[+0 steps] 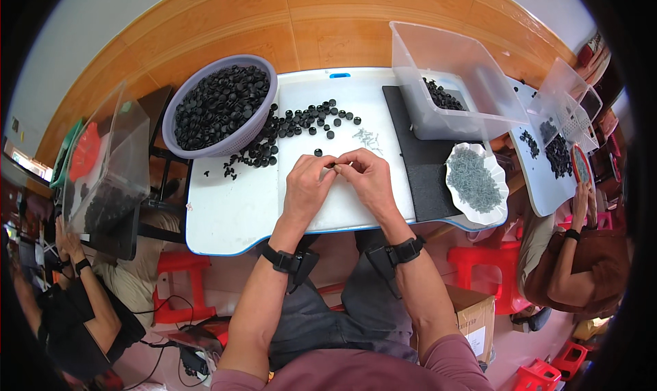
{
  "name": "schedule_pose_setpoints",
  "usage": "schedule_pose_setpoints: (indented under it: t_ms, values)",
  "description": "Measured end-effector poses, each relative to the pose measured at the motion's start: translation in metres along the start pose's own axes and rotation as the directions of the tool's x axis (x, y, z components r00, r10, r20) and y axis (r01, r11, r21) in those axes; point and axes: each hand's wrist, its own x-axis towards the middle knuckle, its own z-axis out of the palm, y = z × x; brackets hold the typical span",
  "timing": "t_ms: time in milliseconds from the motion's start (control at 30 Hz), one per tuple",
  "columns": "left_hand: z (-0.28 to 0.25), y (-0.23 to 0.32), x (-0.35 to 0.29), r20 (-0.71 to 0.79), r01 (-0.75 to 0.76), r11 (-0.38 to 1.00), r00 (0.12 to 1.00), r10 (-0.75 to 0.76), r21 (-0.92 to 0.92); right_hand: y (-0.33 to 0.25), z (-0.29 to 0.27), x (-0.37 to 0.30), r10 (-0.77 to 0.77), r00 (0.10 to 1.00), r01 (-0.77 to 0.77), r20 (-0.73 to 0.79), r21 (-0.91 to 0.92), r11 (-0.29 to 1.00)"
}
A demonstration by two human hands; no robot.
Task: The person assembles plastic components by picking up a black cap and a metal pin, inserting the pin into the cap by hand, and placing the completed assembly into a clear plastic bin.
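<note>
Over the white table (226, 206), my left hand (306, 186) and my right hand (366, 177) meet fingertip to fingertip. Both are closed in a pinch around a small black piece (330, 165), mostly hidden by the fingers. Just beyond them lies one round black cap (318, 152). Further off, loose black caps (301, 121) spread from the foot of a purple-grey basket (172, 132), which is heaped with more. A little pile of thin, pale, clear pieces (368, 139) lies beyond my right hand.
A white scalloped dish (501, 198) of clear greyish pieces sits at the right on a black mat (428, 179). Behind it stands a clear plastic bin (445, 121) with some black parts. Other people work at both sides, near red stools (489, 271). A cardboard box (472, 316) stands below.
</note>
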Motion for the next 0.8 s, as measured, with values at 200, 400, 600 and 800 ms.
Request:
schedule_pose_setpoints:
  t_ms: [200, 400, 600, 800]
  values:
    - [0.001, 0.002, -0.001, -0.019, 0.022, 1.0, 1.0, -0.022, -0.02, 0.005, -0.001, 0.002, 0.05, 0.999, -0.05, 0.004, 0.054, 0.997]
    - [0.002, 0.002, -0.002, -0.024, -0.009, 1.0, 1.0, 0.009, -0.021, 0.005, -0.002, 0.001, 0.026, 1.0, -0.026, -0.002, 0.001, 1.0]
    - [-0.008, 0.009, 0.002, -0.076, 0.063, 0.989, 0.994, -0.074, -0.132, -0.002, -0.005, 0.002, 0.064, 0.997, -0.073, 0.047, 0.244, 0.967]
    - [-0.01, 0.009, 0.004, -0.013, 0.044, 0.973, 0.999, -0.048, -0.227, -0.003, -0.016, 0.002, 0.054, 0.981, -0.118, 0.185, 0.351, 0.929]
